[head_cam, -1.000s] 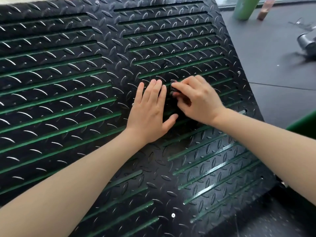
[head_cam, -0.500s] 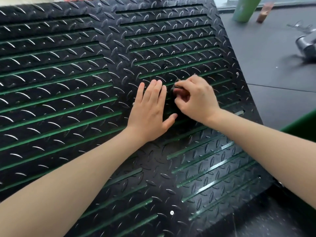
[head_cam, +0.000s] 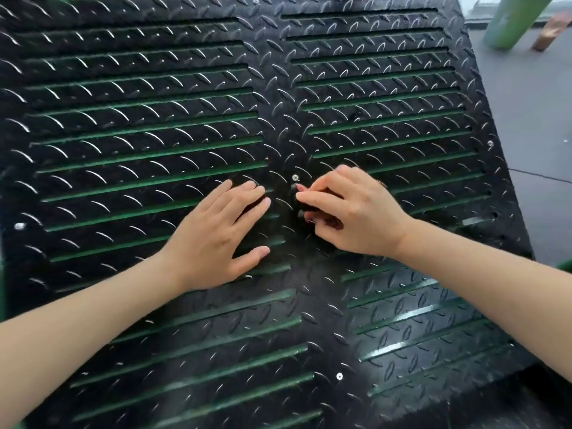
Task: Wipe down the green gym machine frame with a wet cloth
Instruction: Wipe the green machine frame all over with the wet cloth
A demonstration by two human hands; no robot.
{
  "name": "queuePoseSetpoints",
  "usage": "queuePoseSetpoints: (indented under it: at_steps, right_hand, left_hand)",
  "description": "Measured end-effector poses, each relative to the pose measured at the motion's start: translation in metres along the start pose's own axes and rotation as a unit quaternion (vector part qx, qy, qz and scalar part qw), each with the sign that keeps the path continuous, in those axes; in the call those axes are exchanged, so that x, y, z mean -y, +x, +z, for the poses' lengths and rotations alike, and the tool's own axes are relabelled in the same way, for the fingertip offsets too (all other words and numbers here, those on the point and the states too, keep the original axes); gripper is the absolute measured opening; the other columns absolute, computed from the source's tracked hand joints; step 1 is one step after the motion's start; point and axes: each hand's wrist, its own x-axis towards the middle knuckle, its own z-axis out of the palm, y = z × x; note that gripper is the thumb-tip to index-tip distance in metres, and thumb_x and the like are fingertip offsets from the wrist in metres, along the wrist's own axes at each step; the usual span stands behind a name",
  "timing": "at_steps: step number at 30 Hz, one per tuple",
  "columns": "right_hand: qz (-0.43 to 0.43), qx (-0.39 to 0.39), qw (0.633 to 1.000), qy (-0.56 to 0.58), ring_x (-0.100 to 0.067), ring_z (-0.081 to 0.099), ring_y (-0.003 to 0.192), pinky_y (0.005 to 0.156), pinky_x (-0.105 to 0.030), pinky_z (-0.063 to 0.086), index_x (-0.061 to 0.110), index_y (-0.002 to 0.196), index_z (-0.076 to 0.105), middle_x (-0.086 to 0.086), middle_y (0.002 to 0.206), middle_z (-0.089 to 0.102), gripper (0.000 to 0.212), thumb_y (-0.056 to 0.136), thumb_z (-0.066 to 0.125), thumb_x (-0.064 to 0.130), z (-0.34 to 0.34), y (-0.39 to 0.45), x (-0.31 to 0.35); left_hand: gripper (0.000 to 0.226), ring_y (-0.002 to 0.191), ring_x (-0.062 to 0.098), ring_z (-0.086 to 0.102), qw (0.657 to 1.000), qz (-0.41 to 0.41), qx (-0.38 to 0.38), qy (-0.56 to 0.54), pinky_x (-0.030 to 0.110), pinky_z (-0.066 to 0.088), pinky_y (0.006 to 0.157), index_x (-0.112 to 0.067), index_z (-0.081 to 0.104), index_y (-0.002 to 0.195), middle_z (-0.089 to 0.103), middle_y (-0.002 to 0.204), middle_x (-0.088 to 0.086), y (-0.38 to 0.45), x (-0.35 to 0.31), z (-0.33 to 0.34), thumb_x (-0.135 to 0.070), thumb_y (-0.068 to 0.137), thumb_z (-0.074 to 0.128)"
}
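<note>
A black diamond-plate footplate (head_cam: 278,88) fills the view, tilted, with green frame bars (head_cam: 148,181) showing through its long slots. My left hand (head_cam: 213,236) lies flat on the plate, fingers straight and together, just left of the central strip. My right hand (head_cam: 353,215) is curled beside it, its fingers pinching a small dark wad (head_cam: 305,209) that looks like the cloth, pressed to the plate just below a silver screw (head_cam: 295,177). Most of the wad is hidden under the fingers.
A green post (head_cam: 510,20) and a brown object (head_cam: 548,32) stand at the top right on the dark rubber floor (head_cam: 526,119). A green frame piece (head_cam: 566,264) shows at the right edge. The lower right slots look wet and shiny (head_cam: 411,314).
Both hands have slid left across the plate, from the right bank of slots to the central strip by the screw. My right hand still pinches the dark wad.
</note>
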Motion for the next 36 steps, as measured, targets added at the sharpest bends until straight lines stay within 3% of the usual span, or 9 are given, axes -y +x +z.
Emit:
queuePoseSetpoints:
  at_steps: [5, 12, 18, 20, 23, 28, 31, 36]
  right_hand:
    - [-0.1, 0.037, 0.992, 0.066, -0.03, 0.064, 0.087, 0.072, -0.045, 0.052, 0.008, 0.117, 0.076, -0.01, 0.11, 0.072, 0.03, 0.09, 0.064, 0.017, 0.031, 0.009, 0.068]
    - [-0.106, 0.016, 0.986, 0.131, -0.029, 0.065, 0.094, 0.08, -0.044, 0.054, 0.007, 0.119, 0.075, -0.007, 0.113, 0.072, 0.03, 0.092, 0.064, 0.015, 0.063, 0.038, 0.119]
    - [-0.126, 0.02, 0.981, 0.145, -0.035, 0.062, 0.097, 0.094, -0.045, 0.048, 0.001, 0.116, 0.072, -0.014, 0.107, 0.069, 0.029, 0.091, 0.061, 0.01, 0.102, 0.087, 0.172]
    - [-0.146, 0.022, 0.979, 0.144, -0.035, 0.063, 0.099, 0.102, -0.048, 0.045, 0.002, 0.117, 0.072, -0.014, 0.109, 0.069, 0.03, 0.092, 0.06, 0.012, 0.102, 0.092, 0.173]
    - [-0.153, 0.021, 0.984, 0.093, -0.032, 0.064, 0.117, 0.115, -0.057, 0.037, 0.013, 0.127, 0.072, -0.007, 0.121, 0.07, 0.033, 0.098, 0.061, 0.025, 0.087, 0.072, 0.149]
    - [-0.095, 0.052, 0.993, 0.045, -0.036, 0.053, 0.139, 0.112, -0.075, 0.03, 0.021, 0.144, 0.059, -0.009, 0.144, 0.062, 0.058, 0.09, 0.072, 0.04, 0.061, 0.018, 0.099]
    - [-0.091, 0.056, 0.992, 0.063, -0.039, 0.048, 0.143, 0.113, -0.073, 0.031, 0.018, 0.145, 0.051, -0.013, 0.146, 0.06, 0.057, 0.094, 0.071, 0.033, 0.065, 0.014, 0.1]
    - [-0.091, 0.027, 0.992, 0.08, -0.041, 0.052, 0.139, 0.118, -0.064, 0.034, 0.009, 0.133, 0.07, -0.014, 0.136, 0.066, 0.038, 0.096, 0.066, 0.016, 0.091, 0.052, 0.144]
  left_hand:
    - [0.073, 0.15, 0.033, 0.039, 0.999, -0.032, 0.012, -0.006, 0.056, 0.029, 0.124, -0.004, 0.051, 0.15, 0.046, 0.156, 0.015, -0.085, 0.008, -0.013, -0.054, 0.097, 0.059]
    - [0.076, 0.149, 0.035, 0.04, 0.987, -0.16, -0.01, -0.006, 0.062, 0.032, 0.12, -0.004, 0.051, 0.149, 0.044, 0.156, 0.016, -0.179, 0.024, -0.026, -0.055, 0.095, 0.059]
    - [0.078, 0.148, 0.038, 0.039, 0.975, -0.22, -0.033, -0.004, 0.06, 0.025, 0.124, 0.003, 0.054, 0.144, 0.047, 0.152, 0.019, -0.204, 0.021, -0.018, -0.055, 0.092, 0.059]
    - [0.079, 0.148, 0.039, 0.038, 0.973, -0.227, -0.041, -0.005, 0.059, 0.022, 0.125, 0.004, 0.052, 0.144, 0.046, 0.152, 0.02, -0.202, 0.018, -0.014, -0.054, 0.091, 0.06]
    - [0.079, 0.146, 0.042, 0.039, 0.971, -0.233, -0.05, -0.002, 0.062, 0.021, 0.124, 0.001, 0.051, 0.144, 0.046, 0.149, 0.021, -0.198, 0.015, -0.011, -0.055, 0.089, 0.061]
    - [0.08, 0.144, 0.042, 0.04, 0.972, -0.228, -0.057, -0.001, 0.06, 0.017, 0.126, -0.004, 0.048, 0.146, 0.044, 0.145, 0.021, -0.19, 0.016, -0.011, -0.059, 0.089, 0.06]
    - [0.082, 0.144, 0.042, 0.039, 0.975, -0.215, -0.046, 0.005, 0.06, 0.018, 0.126, -0.001, 0.05, 0.146, 0.045, 0.146, 0.023, -0.185, 0.019, -0.012, -0.06, 0.09, 0.06]
    - [0.084, 0.145, 0.041, 0.038, 0.976, -0.212, -0.051, 0.01, 0.065, 0.023, 0.123, 0.001, 0.052, 0.145, 0.046, 0.146, 0.024, -0.183, 0.021, -0.009, -0.059, 0.088, 0.063]
